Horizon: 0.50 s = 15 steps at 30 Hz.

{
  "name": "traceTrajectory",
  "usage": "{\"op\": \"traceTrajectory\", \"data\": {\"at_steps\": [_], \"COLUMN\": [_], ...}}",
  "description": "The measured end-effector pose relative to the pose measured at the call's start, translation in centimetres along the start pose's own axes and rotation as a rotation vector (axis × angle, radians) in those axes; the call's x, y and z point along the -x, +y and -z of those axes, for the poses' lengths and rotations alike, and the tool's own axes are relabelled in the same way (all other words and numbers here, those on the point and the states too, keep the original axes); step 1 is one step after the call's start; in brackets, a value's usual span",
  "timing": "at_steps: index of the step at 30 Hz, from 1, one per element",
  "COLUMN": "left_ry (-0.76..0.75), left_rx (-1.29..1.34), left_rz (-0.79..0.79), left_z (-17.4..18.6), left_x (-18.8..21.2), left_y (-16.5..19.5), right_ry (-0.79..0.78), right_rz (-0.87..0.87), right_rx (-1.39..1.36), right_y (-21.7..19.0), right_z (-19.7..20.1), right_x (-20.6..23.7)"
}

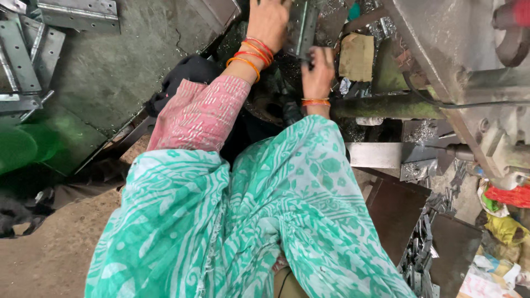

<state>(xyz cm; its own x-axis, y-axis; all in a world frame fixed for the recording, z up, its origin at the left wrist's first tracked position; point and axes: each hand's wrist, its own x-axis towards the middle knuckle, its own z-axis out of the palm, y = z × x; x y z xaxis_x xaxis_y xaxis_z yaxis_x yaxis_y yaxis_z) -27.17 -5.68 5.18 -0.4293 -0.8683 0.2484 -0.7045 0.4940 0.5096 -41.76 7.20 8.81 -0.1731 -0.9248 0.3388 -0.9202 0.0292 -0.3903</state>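
Note:
My left hand point(269, 22) reaches forward at the top of the head view, its fingers wrapped on the upper part of a long grey metal hinge point(302, 30). Orange and red bangles ring that wrist, above a pink patterned sleeve. My right hand point(318, 70) sits just below and to the right, its fingers pinching the hinge's lower end. Both hands hold the same piece in front of a dark, greasy machine area. A green and white patterned cloth covers my lap and fills the lower middle of the view.
Several flat metal hinges point(33, 49) lie on a grey metal table at the left. A grey press machine point(469, 83) with a cable stands at the right. Small metal parts point(422, 259) pile at the lower right, beside coloured rags point(508, 196). A cardboard scrap point(357, 55) rests near the hands.

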Motion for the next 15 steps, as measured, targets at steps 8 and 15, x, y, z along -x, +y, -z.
{"op": "traceTrajectory", "data": {"at_steps": [8,15], "left_ry": [-0.03,-0.118], "left_rx": [-0.31,-0.319], "left_rz": [-0.227,-0.238], "left_z": [-1.0,-1.9], "left_x": [1.9,0.3], "left_y": [0.6,0.4], "right_ry": [-0.332,-0.467], "right_rz": [0.048,-0.221], "right_rx": [-0.012,0.041], "right_y": [-2.3,-1.8], "right_z": [1.4,-1.2], "right_x": [1.0,12.0]}}
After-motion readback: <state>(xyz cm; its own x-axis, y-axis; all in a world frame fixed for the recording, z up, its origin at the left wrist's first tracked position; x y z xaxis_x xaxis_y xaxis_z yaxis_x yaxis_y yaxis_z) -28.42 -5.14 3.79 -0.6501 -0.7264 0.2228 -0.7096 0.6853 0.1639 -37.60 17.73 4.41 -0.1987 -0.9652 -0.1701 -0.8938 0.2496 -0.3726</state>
